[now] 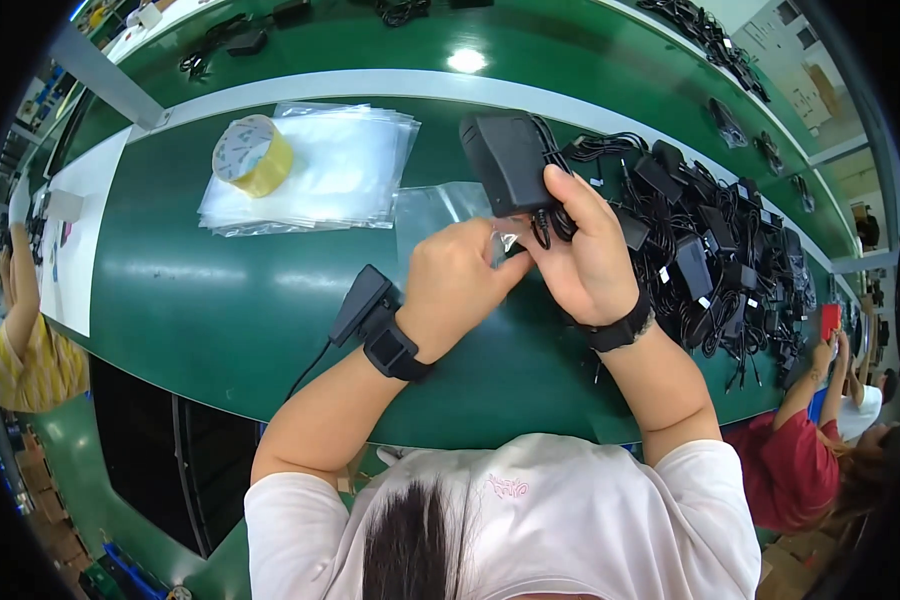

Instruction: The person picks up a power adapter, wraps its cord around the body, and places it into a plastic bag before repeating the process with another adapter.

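My right hand (595, 255) is wrapped around a black power adapter (508, 160), whose coiled black cable is bundled against it and gripped under my thumb. Just left of it, my left hand (455, 265) is closed, thumb and fingers pinching the edge of a clear plastic bag (435, 207). The bag lies partly flat on the green table and partly behind my left hand. The adapter is above the bag's gathered edge; whether any of it is inside is hidden by my hands.
A stack of clear plastic bags (345, 170) lies at the far left with a roll of yellowish tape (253, 156) on it. Several black adapters with cables form a pile (705, 250) at the right. A raised green shelf (570, 60) runs along the back. Co-workers sit at both sides.
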`<action>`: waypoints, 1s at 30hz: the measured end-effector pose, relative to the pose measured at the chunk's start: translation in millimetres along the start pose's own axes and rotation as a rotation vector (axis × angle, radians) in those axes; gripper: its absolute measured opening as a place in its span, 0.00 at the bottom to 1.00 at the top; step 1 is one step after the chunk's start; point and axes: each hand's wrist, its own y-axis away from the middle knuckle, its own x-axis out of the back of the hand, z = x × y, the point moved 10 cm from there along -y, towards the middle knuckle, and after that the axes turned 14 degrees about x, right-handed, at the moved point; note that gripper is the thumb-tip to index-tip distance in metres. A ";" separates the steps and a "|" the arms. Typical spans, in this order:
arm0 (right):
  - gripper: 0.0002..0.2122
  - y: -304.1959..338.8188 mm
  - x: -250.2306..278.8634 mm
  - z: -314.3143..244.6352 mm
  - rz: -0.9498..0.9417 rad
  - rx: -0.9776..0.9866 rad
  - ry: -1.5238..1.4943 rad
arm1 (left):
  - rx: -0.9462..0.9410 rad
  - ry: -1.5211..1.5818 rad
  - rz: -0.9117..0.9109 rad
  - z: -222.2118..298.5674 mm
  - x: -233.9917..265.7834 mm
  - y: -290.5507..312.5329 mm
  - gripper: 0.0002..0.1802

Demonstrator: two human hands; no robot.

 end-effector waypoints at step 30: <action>0.17 2.5 -8.2 2.2 -0.079 0.025 0.341 | -0.021 0.324 0.049 -7.3 48.2 -1.3 0.08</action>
